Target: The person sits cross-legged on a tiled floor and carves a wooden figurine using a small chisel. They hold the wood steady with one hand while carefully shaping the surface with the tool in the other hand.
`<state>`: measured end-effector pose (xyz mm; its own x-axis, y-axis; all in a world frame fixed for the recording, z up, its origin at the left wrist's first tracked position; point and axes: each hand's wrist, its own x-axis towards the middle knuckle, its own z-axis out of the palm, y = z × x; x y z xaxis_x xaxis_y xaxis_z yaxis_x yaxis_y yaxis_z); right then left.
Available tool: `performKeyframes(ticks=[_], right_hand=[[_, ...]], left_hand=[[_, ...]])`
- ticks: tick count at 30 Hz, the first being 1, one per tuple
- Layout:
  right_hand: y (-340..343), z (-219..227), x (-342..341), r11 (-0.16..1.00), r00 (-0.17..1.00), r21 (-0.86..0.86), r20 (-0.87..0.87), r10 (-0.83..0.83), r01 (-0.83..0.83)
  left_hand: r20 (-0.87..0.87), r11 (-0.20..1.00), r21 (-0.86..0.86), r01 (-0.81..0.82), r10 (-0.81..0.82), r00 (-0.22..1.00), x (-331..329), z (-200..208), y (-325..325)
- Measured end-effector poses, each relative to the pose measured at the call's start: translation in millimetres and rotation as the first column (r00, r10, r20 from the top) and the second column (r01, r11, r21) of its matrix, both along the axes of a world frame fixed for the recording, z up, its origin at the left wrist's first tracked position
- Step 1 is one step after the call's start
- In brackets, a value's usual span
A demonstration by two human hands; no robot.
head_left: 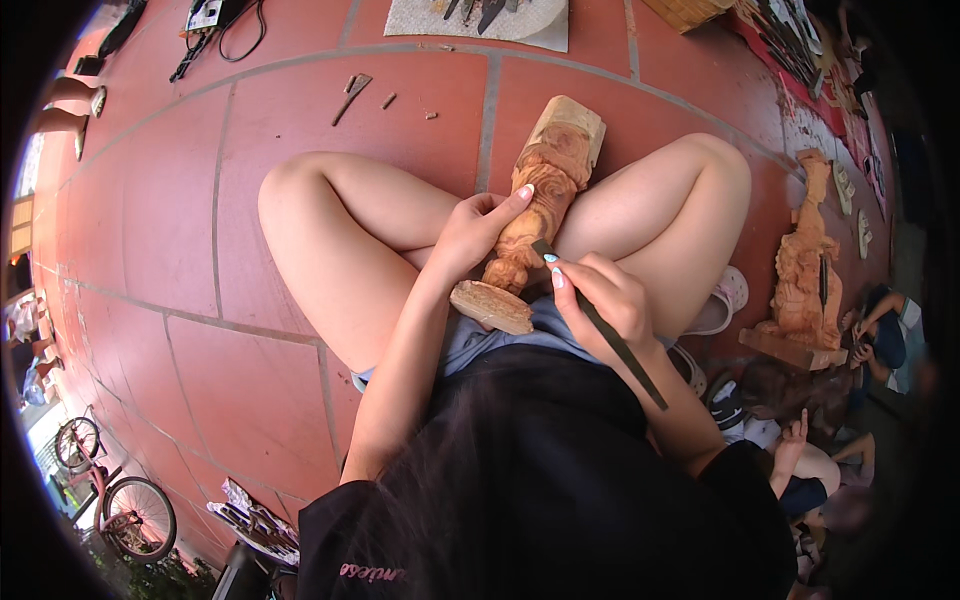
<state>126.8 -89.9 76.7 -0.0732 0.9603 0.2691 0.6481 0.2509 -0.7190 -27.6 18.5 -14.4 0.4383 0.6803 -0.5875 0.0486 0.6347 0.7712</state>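
Note:
A carved wooden figure (545, 205) lies slanting between my bent legs, its rough block end pointing away from me and its flat base (492, 306) near my lap. My left hand (478, 228) grips its left side, the thumb resting on top of the wood. In my right hand (605, 300) is a dark flat carving chisel (625, 352), held like a pen. The chisel's tip touches or nearly touches the carving just above the base; which of the two I cannot tell.
A blade-like tool (350, 98) and wood chips lie on the red tiles ahead. Farther off, a pale mat (540, 25) holds several tools. A larger wooden carving (803, 270) stands at right, near other people and a clog (725, 300). A bicycle (125, 510) is at lower left.

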Motion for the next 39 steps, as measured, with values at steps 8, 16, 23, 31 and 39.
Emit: performKeyframes(ticks=[8,16,23,31,39], right_hand=[[8,-2,-3,0.998,0.999,0.057,0.032,-0.023,0.022],[15,4,-5,0.995,0.991,0.088,0.122,-0.052,0.042],[15,7,-3,0.996,0.989,0.077,0.13,-0.064,0.054],[8,7,-4,0.997,0.991,0.075,0.135,-0.022,0.011],[4,5,-7,0.993,0.979,0.116,0.204,-0.029,0.005]], left_hand=[[-0.041,1.0,-0.016,0.007,-0.008,0.999,-1,3,1],[-0.041,1.0,-0.02,-0.008,0.008,0.999,0,2,2],[-0.231,0.999,-0.01,0.052,-0.053,0.972,4,24,5],[-0.374,0.978,0.146,0.149,-0.085,0.924,6,12,4],[-0.33,0.983,0.139,0.117,-0.065,0.942,8,10,2]])
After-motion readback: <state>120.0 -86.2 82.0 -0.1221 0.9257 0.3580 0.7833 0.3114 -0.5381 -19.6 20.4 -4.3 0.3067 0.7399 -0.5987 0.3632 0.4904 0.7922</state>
